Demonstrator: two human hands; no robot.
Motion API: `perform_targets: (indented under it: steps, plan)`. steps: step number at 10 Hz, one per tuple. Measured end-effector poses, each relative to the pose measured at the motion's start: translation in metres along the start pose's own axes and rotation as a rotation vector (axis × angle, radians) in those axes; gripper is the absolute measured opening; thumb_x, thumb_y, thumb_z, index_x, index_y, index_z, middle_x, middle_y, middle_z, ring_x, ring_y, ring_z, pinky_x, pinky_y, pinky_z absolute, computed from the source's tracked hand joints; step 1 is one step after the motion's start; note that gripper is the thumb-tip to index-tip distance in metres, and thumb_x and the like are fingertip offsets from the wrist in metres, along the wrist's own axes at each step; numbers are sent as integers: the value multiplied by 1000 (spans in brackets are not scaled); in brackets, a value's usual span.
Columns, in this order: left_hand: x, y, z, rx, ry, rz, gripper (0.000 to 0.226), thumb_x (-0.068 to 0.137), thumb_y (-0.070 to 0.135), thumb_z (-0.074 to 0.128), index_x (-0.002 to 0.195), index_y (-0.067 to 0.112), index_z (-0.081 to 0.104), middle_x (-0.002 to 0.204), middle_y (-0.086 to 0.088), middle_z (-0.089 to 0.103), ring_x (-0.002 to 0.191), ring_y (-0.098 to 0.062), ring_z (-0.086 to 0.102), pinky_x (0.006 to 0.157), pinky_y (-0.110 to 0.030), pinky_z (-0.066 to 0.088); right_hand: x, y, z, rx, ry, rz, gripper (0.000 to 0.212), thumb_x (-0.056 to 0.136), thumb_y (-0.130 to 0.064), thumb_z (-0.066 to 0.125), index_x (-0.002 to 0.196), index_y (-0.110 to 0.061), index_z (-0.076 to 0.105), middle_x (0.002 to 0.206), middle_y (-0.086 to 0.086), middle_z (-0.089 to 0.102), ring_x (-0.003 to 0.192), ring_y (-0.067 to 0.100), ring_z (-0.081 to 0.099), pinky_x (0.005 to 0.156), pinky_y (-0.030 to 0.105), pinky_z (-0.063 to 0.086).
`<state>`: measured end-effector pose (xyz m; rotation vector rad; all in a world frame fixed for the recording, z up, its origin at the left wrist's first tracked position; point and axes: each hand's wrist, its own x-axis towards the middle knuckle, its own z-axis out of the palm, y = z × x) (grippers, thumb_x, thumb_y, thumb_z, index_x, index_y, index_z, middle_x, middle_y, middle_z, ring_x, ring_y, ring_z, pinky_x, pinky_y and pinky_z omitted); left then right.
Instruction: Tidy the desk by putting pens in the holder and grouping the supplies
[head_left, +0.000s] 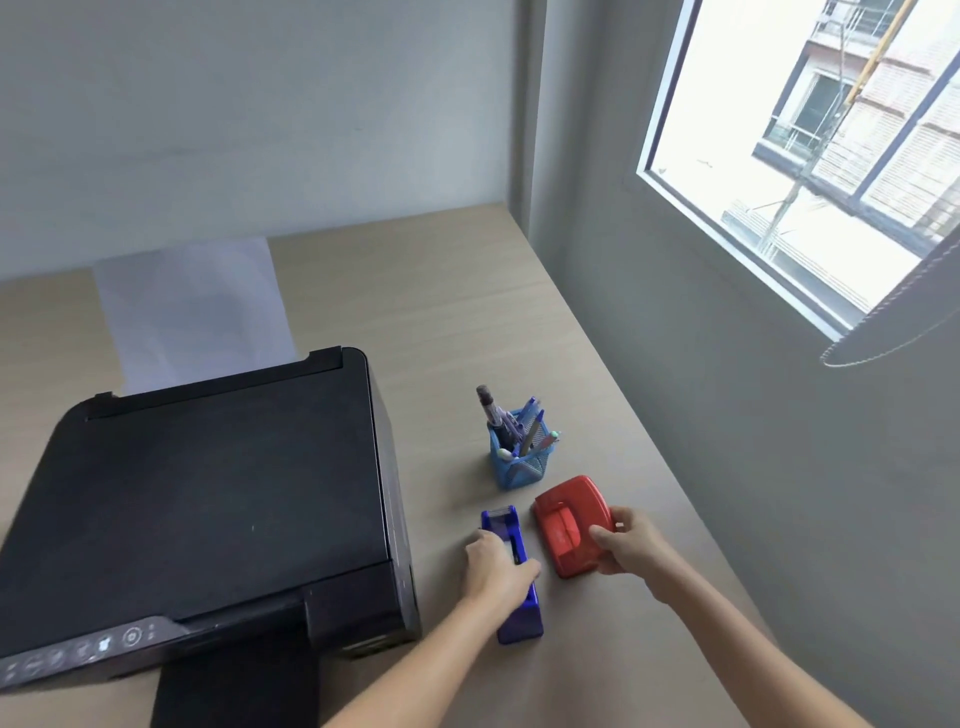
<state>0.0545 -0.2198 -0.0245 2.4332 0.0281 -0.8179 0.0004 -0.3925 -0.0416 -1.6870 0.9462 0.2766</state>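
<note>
Both hands work at once: left fingers (511, 564) wrap the blue plastic tape dispenser (511, 571), right fingers (605, 535) pinch the red plastic hole punch (571, 522), apparently grouping them just short of the blue mesh pen holder (522, 462) beyond the fingertips on the pale wooden bench (441, 322).

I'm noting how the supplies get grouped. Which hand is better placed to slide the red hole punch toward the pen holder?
Probably the right hand: it already grips the red hole punch, just in front of the pen holder. The left hand rests on the blue tape dispenser.
</note>
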Motion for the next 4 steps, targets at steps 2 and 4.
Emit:
perform_targets:
  steps: [2, 4]
  plan:
    - [1, 9, -3, 17, -11, -27, 64, 75, 31, 73, 120, -3, 42, 125, -16, 56, 111, -30, 59, 84, -33, 49, 0, -5, 1, -15, 7, 5, 19, 91, -12, 55, 109, -7, 60, 81, 15, 65, 64, 27, 64, 59, 33, 59]
    - [-25, -1, -15, -14, -103, 62, 74, 71, 59, 69, 113, 5, 42, 123, -12, 54, 112, -26, 55, 84, -29, 46, -14, -8, 3, -118, 105, -57, 25, 86, -30, 60, 103, -13, 52, 95, 16, 66, 72, 25, 60, 71, 46, 55]
